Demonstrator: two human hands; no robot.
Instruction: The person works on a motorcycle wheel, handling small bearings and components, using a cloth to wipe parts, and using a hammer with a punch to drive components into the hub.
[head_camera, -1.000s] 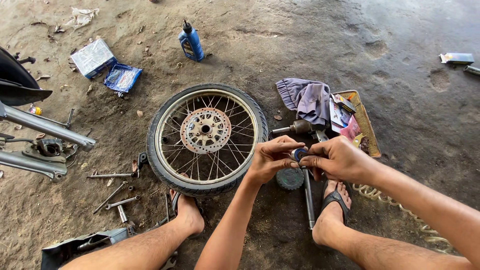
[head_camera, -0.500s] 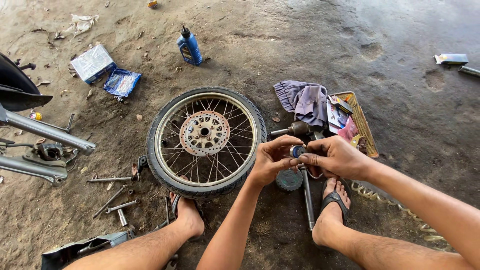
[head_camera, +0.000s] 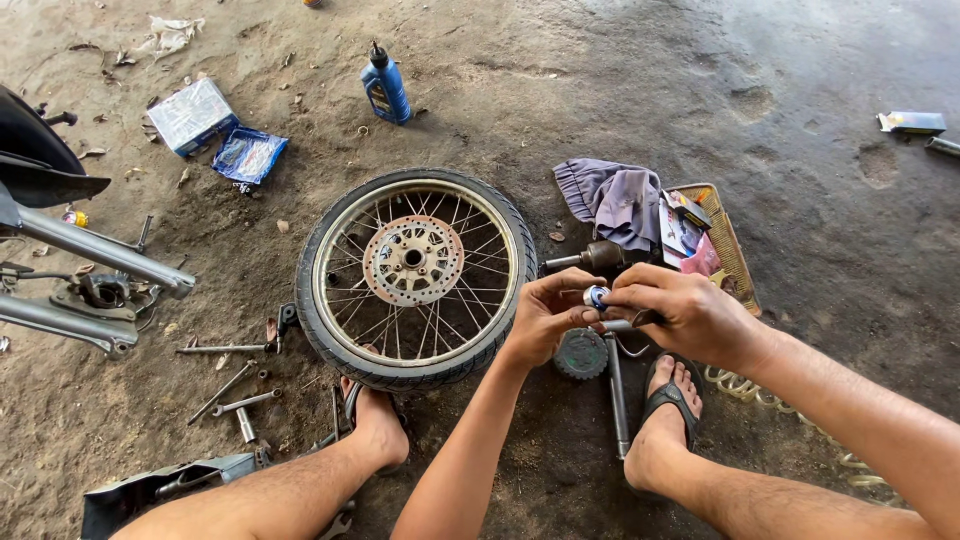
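Just right of the spoked wheel on the dirt floor, the left hand and right hand meet. Both pinch a small metal part, each grip clenched on it. A gear lies below them.

Small round metal part with bluish face, pinched between fingertips

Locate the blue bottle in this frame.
In the head view, the blue bottle stands upright on the dirt floor at upper centre-left, beyond the spoked wheel and right of the opened blue-and-white box, well away from both hands.
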